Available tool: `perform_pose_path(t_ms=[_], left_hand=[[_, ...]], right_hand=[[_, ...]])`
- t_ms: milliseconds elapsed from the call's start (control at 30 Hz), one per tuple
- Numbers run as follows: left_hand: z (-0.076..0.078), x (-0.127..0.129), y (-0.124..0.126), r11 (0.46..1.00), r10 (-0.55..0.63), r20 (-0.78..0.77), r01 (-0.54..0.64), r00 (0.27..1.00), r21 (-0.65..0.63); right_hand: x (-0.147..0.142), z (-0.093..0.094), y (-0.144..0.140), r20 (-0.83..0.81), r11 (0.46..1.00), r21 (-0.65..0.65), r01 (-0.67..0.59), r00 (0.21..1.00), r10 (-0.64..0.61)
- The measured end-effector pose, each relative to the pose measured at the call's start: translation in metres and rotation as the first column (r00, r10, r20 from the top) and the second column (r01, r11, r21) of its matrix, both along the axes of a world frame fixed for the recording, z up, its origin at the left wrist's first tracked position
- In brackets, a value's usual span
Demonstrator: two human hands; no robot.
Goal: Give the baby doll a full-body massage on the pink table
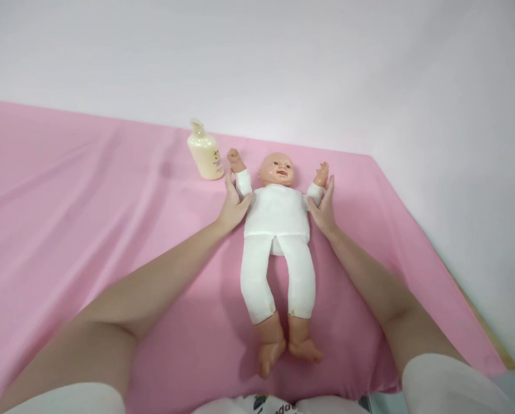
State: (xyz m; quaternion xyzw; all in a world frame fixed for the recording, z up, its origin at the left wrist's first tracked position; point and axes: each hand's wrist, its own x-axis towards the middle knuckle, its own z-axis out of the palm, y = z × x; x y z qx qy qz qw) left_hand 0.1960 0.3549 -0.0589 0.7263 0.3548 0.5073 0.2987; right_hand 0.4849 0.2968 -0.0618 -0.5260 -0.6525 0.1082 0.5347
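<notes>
Gripping the doll (277, 213) by both sleeved arms, with left hand (235, 207) and right hand (325, 211) curled around from opposite sides. Lies face up on the pink surface (88, 195), with long axis from far edge towards near edge, pointing head to the former, feet to the latter. Has a pump bottle (206, 156) near one fist, by the far edge.
</notes>
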Motion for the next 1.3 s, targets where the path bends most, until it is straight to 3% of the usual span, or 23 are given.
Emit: perform_pose_path(t_ms=[133, 400, 533, 733, 933, 1100, 1300], left_hand=[[0.006, 0.0, -0.007, 0.99, -0.003, 0.015, 0.001, 1.0, 0.138], [0.005, -0.001, -0.015, 0.92, -0.097, -0.102, 0.128, 0.99, 0.37], [0.0, 0.0, -0.011, 0.949, -0.039, -0.092, 0.065, 0.995, 0.309], [-0.003, 0.001, -0.001, 0.98, 0.021, -0.125, 0.005, 0.992, 0.2], [-0.009, -0.004, 0.009, 0.991, 0.078, -0.171, -0.058, 0.982, 0.117], [-0.016, -0.008, 0.015, 0.999, 0.037, -0.171, -0.037, 0.985, 0.001], [-0.015, -0.008, 0.013, 0.994, 0.007, -0.211, -0.03, 0.977, -0.104]], right_hand=[[-0.005, 0.006, -0.007, 0.005, 0.989, 0.143, -0.031, 1.0, 0.031], [-0.01, 0.006, -0.018, 0.133, 0.975, 0.197, -0.107, 0.988, 0.081], [-0.011, 0.002, -0.012, 0.169, 0.976, 0.192, -0.107, 0.983, 0.074], [-0.011, -0.001, -0.002, 0.196, 1.0, 0.019, -0.02, 0.98, 0.016], [0.0, -0.013, 0.009, 0.218, 0.999, -0.022, -0.033, 0.975, 0.037], [0.01, -0.028, 0.016, 0.183, 0.995, -0.103, 0.012, 0.983, 0.007], [0.012, -0.023, 0.012, 0.136, 0.991, -0.129, 0.032, 0.991, -0.014]])
